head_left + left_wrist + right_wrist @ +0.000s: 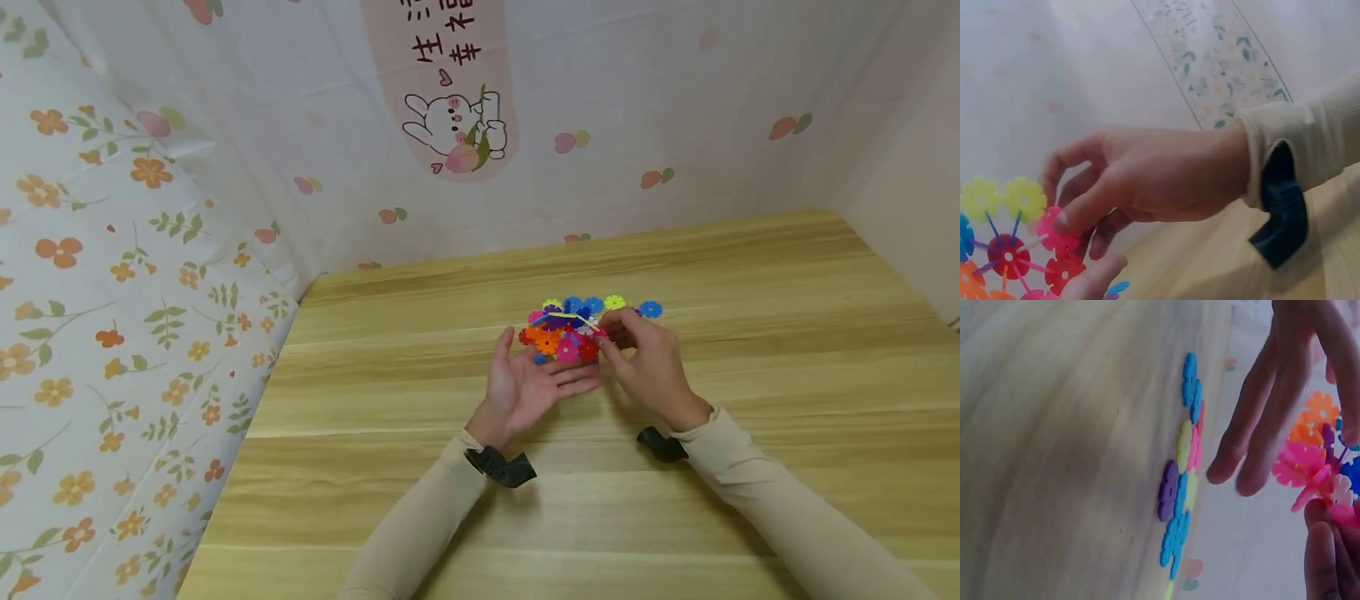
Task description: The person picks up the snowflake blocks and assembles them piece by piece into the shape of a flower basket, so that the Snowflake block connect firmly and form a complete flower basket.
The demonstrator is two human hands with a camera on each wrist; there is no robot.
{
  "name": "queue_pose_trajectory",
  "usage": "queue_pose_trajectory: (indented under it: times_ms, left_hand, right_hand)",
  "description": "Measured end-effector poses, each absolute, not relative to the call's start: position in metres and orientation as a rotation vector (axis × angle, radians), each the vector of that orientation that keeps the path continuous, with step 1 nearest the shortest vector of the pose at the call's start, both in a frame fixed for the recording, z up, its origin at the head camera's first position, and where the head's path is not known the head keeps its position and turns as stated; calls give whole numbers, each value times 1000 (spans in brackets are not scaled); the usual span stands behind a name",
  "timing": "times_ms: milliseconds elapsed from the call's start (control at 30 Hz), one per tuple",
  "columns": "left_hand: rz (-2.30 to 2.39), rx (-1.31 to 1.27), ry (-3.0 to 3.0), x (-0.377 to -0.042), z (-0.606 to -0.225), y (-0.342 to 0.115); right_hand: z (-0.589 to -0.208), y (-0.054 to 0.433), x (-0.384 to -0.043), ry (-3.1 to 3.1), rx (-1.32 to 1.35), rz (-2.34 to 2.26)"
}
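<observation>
Pinching a notched pink disc (pixel 1054 232) at the edge of a flower-shaped cluster (pixel 547 342), the right hand (pixel 651 364) reaches in with bent fingers. The cluster sits between both hands, its scalloped, plastic-looking pieces joined by thin, spoke-like parts around a round red hub (pixel 1008 257). Its far side is hidden, and the left wrist view crops it. Palm up, the left hand (pixel 528 387) spreads its fingers beside it; whether they bear its weight I cannot tell. Thin loose discs (pixel 1168 490) lie flat on the wood-grained tabletop (pixel 585 517), overlapping, partly hidden overhead.
</observation>
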State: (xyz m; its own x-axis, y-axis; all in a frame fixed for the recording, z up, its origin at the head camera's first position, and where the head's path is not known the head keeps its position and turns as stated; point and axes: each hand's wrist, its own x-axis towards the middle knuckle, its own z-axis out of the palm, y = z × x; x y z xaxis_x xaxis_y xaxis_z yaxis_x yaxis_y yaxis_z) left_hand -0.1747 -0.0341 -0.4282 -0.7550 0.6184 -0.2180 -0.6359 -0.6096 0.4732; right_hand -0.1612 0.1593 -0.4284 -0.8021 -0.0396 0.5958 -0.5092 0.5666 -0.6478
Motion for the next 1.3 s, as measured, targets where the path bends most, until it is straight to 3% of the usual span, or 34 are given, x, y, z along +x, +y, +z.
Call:
queue_pose_trajectory:
  times_ms: [400,633,867,1100,1300]
  left_hand:
    - [2319,124,920,-186,-429,-36]
    - [2271,207,1140,-188,-439,-46]
    - [2237,337,1357,-189,-446,-55]
    - [2264,345,1364,-190,-450,-56]
    - [2239,368,1375,-189,-450,-50]
  right_hand:
    - [-439,171,-146,-2187,796,1043]
    - [-439,193,-149,-2404,871,891]
    - [-416,219,-187,-2958,762,855]
    - [-427,193,-225,-3019,737,671]
    - [-438,185,-232,-3084,653,585]
